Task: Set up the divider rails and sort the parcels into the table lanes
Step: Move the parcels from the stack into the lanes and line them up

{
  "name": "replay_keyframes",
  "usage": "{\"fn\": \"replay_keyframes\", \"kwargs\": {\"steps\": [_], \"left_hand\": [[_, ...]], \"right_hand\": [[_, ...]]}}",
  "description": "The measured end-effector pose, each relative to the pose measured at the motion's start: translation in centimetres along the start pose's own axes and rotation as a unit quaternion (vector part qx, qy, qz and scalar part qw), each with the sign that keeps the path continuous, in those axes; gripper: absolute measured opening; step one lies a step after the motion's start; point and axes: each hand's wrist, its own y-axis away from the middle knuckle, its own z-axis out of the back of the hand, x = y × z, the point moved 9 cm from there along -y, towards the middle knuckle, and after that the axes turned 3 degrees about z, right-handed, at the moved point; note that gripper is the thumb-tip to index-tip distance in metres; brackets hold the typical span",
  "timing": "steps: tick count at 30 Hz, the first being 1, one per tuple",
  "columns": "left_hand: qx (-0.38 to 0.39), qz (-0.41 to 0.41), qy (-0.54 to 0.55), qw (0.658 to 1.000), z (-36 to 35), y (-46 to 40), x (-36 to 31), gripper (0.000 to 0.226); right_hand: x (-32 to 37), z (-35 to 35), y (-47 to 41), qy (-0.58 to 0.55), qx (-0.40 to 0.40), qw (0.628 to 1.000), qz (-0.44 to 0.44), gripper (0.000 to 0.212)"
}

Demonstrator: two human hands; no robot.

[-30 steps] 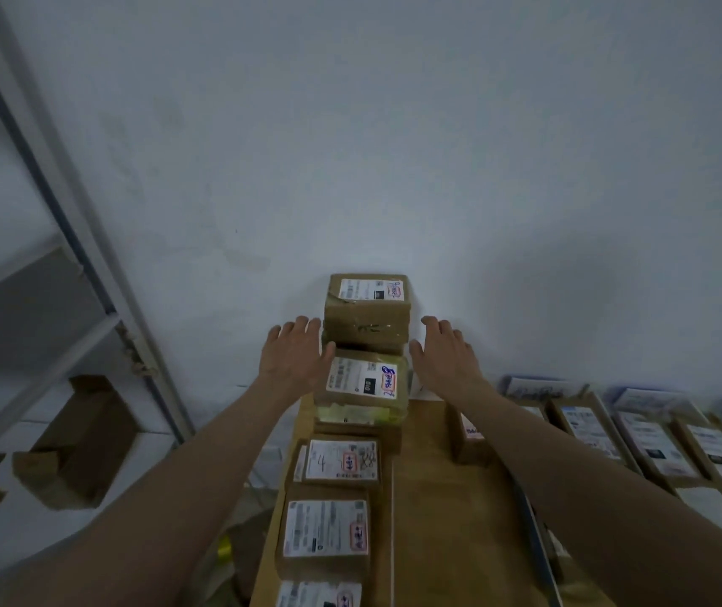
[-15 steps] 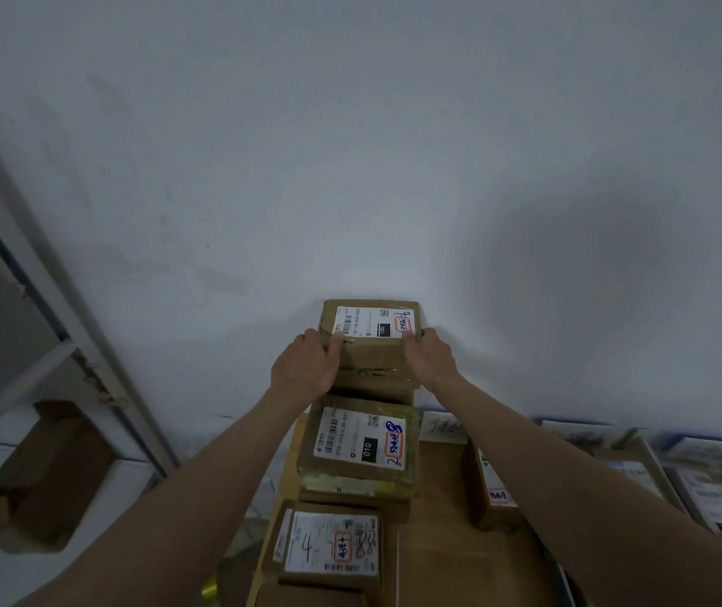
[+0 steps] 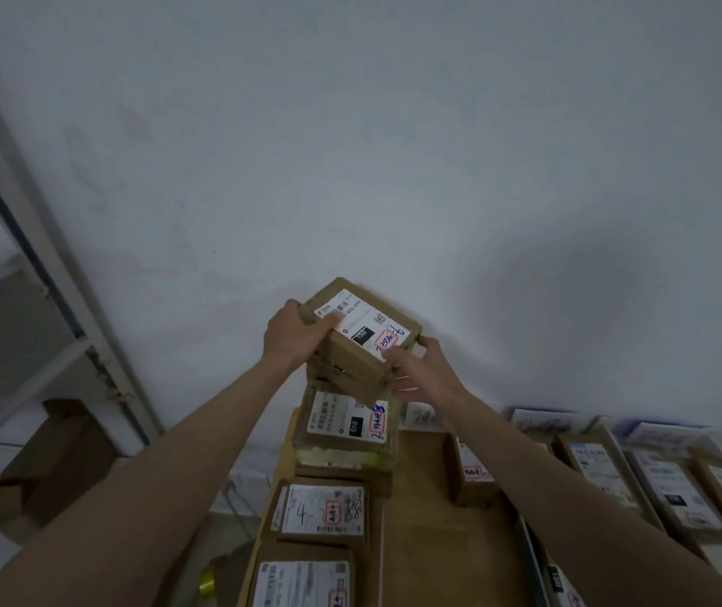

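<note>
change: top parcel point(image 3: 361, 339), level on the stack 0.5 s ago, now lifted and turned corner-on, tilted; both hands have shifted with it.
left grip: left hand point(image 3: 291, 339) grasping the parcel's left corner, thumb lying over the white label edge.
right grip: right hand point(image 3: 420, 372) grasping the parcel's near-right corner, fingers curled under the bottom edge, thumb on top near the red stamp.
top parcel: brown carton, white shipping label with black block and red-outlined stamp, blue handwriting; held above the stack at the desk's far-left corner, against the white wall point(image 3: 394, 146); can't tell if its underside touches the box below.
stack: second parcel point(image 3: 348, 424) directly below, label up, blue and red marks at its right end; sits on a yellowish package point(image 3: 341, 457).
left lane: parcel marked "4-" and "88" point(image 3: 322, 508) nearer the camera, then another labelled parcel point(image 3: 302, 582) at the near edge, partly cut off.
desk: wooden top point(image 3: 429, 541), thin white divider rail point(image 3: 381, 549) running near-to-far just right of the left lane.
middle lane: one small carton point(image 3: 471, 475) near the far edge, partly behind the right forearm.
right side: row of labelled parcels point(image 3: 674, 488) along the far-right edge, blurry.
left of desk: grey metal shelving point(image 3: 43, 238), open cardboard box point(image 3: 52, 462) on the floor.
</note>
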Motion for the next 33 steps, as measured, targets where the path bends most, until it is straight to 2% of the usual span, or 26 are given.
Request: {"fn": "replay_keyframes", "kwargs": {"steps": [3,5,7,8,11,13,17,20,24,29,33], "left_hand": [[0.064,-0.011,-0.01,0.998,0.6,2.4,0.0,0.05],[0.111,-0.02,-0.013,0.994,0.6,4.0,0.1,0.05],[0.149,-0.032,-0.024,0.988,0.4,5.7,-0.2,0.051],[0.166,-0.037,-0.028,0.985,0.2,6.5,-0.5,0.052],[0.208,-0.048,-0.04,0.976,-0.5,9.1,-1.2,0.049],[0.223,-0.049,-0.04,0.973,-0.8,10.7,-1.6,0.055],[0.199,-0.062,-0.056,0.976,-1.4,13.6,-2.7,0.077],[0.16,-0.096,-0.098,0.978,-2.1,15.6,-3.2,0.078],[0.157,-0.125,-0.179,0.963,-3.9,18.5,-2.3,0.086],[0.174,-0.175,-0.278,0.928,-7.5,23.4,-0.6,0.066],[0.186,-0.201,-0.336,0.901,-10.3,27.0,1.8,0.059]], "right_hand": [[-0.6,1.9,3.5,0.013,-0.032,0.999,0.001,0.058],[-0.8,3.3,5.2,0.071,-0.046,0.996,0.013,0.067],[-1.3,3.1,7.1,0.085,-0.002,0.996,-0.008,0.08],[-1.4,2.7,8.2,0.09,0.028,0.995,-0.018,0.079],[-1.3,1.9,11.2,0.13,0.095,0.987,-0.023,0.053],[-1.4,2.1,12.7,0.159,0.096,0.982,-0.026,0.049],[-2.0,3.9,14.8,0.155,0.042,0.986,-0.038,0.05],[-2.5,5.8,16.4,0.134,-0.007,0.99,-0.035,0.048],[-4.5,9.0,18.1,0.129,-0.072,0.988,-0.045,0.05],[-8.7,12.5,21.1,0.144,-0.128,0.978,-0.076,0.043],[-12.8,13.9,23.8,0.165,-0.162,0.967,-0.11,0.052]]}}
